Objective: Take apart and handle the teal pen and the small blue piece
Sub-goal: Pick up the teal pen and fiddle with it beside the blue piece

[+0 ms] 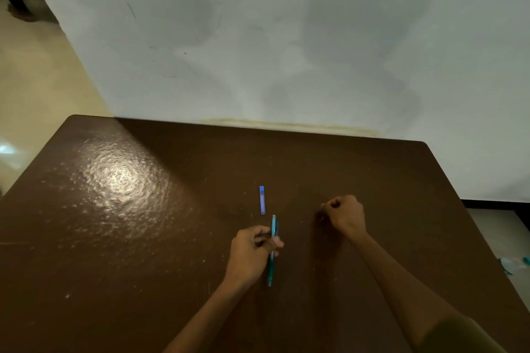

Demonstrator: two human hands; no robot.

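Nearest the camera, the left hand (252, 252) pinches the teal pen (272, 249) about midway along its barrel, fingers (276, 243) wrapped over it, so both ends stick out free. That mid-barrel hold looks chosen to steady the pen while the other hand works on an end, though this is a judgement. The pen's long axis runs almost straight away from the person, one end toward the body, the other toward the wall; which end is the tip is too small to tell.

To the right and slightly farther, the right hand (342, 216) is curled into a loose fist resting on the brown surface (114, 238), well apart from the pen. Whether it encloses some small part cannot be told.

Just beyond the pen's far end, not touching it, the small blue piece (261, 200) lies flat on the surface, its long axis nearly in line with the pen's.

Farther on stands a pale wall (286, 37).
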